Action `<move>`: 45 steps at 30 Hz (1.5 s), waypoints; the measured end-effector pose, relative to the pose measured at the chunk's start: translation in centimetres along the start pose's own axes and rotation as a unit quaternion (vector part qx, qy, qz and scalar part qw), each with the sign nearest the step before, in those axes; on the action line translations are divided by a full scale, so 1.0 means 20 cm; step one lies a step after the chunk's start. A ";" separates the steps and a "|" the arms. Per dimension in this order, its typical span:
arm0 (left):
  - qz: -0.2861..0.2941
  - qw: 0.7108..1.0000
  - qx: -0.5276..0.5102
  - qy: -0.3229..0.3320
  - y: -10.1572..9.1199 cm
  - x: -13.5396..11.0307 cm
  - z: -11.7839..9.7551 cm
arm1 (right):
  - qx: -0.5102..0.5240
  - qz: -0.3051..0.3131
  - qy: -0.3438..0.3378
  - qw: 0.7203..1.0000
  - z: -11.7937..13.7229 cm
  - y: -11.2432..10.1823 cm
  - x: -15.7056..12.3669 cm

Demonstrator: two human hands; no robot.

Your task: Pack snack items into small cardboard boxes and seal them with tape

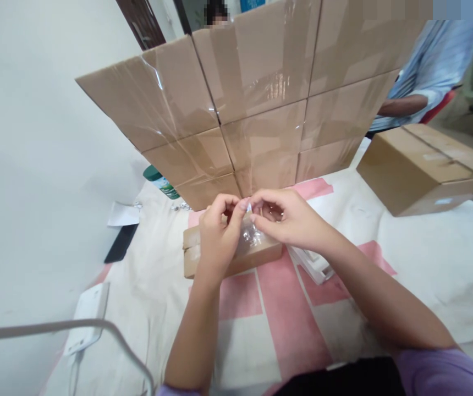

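Over a low cardboard box point(253, 258), my left hand point(220, 228) and my right hand point(288, 217) come together with thumbs and index fingers pinched. Between the fingertips shows a small, pale, shiny bit, too small to name. Just below it, several clear plastic pieces point(253, 235) lie on top of the box; whether they join the bit in my fingers I cannot tell. To the right of the box, partly under my right hand, lies a white plastic object point(314, 264).
A tall taped cardboard panel point(261, 104) stands right behind my hands. A closed carton point(410, 170) sits at the right, near a person in a blue shirt point(434, 71). At left are a green-lidded jar point(160, 181), a dark flat object point(121, 243), a white power strip point(87, 316) and a grey cable point(113, 327).
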State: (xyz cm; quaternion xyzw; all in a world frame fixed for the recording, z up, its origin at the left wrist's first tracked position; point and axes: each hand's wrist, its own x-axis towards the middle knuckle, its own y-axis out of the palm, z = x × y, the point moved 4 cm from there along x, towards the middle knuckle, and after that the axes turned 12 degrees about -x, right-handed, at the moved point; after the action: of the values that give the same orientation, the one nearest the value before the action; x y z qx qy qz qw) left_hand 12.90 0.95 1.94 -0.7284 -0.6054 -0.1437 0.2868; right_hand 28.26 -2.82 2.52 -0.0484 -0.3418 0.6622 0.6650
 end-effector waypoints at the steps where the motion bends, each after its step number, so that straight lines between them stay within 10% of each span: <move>1: -0.001 1.000 -0.007 0.000 0.00 0.00 0.00 | 0.002 0.001 -0.001 1.000 0.00 0.00 0.00; 6: 0.011 0.998 -0.056 -0.028 0.01 0.00 0.02 | -0.035 -0.050 -0.016 0.998 -0.05 -0.03 0.03; 11: -0.020 0.998 -0.050 -0.040 -0.03 0.02 0.04 | -0.215 -0.166 0.049 0.961 -0.42 -0.21 0.11; 19: 0.009 0.998 0.037 -0.052 -0.03 0.05 0.12 | -0.410 -0.044 0.254 0.875 -1.02 -0.23 0.07; 25: 0.019 0.994 0.087 -0.069 -0.07 0.07 0.18 | -0.400 -0.010 0.237 0.886 -1.04 -0.18 0.07; 33: 0.243 0.900 0.315 -0.178 -0.08 0.04 0.23 | -0.335 0.093 0.131 0.929 -1.01 0.01 0.08; 45: 0.261 0.899 0.315 -0.155 -0.04 0.00 0.22 | -0.192 -0.001 0.177 0.965 -1.01 -0.01 0.12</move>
State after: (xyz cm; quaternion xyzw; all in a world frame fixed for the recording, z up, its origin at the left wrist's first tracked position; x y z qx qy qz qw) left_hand 11.40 3.61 -1.42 -0.7446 -0.4442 0.2494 0.4313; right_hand 38.63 7.31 -11.90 -0.2917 -0.3394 0.5641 0.6939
